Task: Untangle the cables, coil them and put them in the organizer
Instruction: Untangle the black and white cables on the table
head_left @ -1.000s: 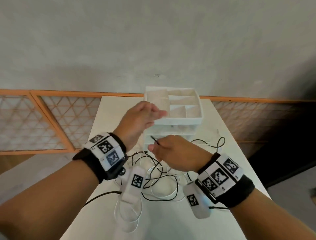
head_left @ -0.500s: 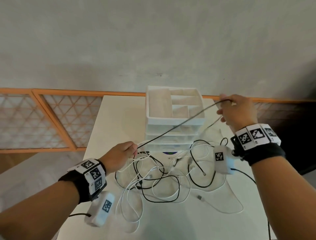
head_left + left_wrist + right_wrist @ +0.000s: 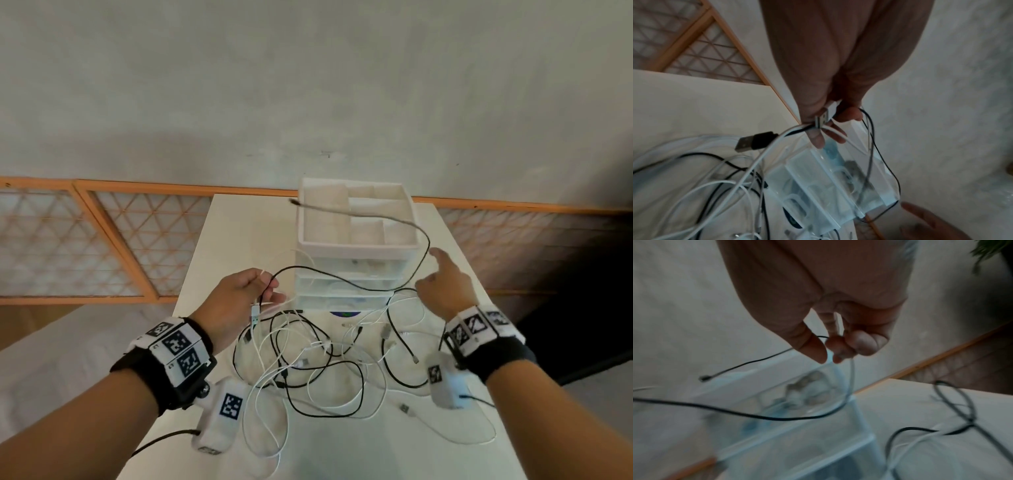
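A tangle of black and white cables (image 3: 308, 359) lies on the white table in front of the white organizer (image 3: 358, 245). My left hand (image 3: 263, 291) pinches one black cable (image 3: 424, 236) together with a white USB plug (image 3: 823, 117) and its white cord. That black cable runs across the organizer's clear drawers, then arcs up past my right hand (image 3: 433, 270). In the right wrist view the thumb and curled fingers (image 3: 840, 345) pinch it. Its free end (image 3: 294, 201) hangs in the air above the organizer's top tray.
The table (image 3: 239, 240) is narrow, with its far edge against an orange lattice rail (image 3: 137, 240) and a grey wall. A loose white cord with a plug (image 3: 404, 407) trails toward the right edge. A black USB plug (image 3: 754, 142) hangs just below my left hand.
The black cable was stretched taut between my hands; now it is slack. My right hand has come down beside the organizer and slid along it, and the cable's free end swings over the top tray.
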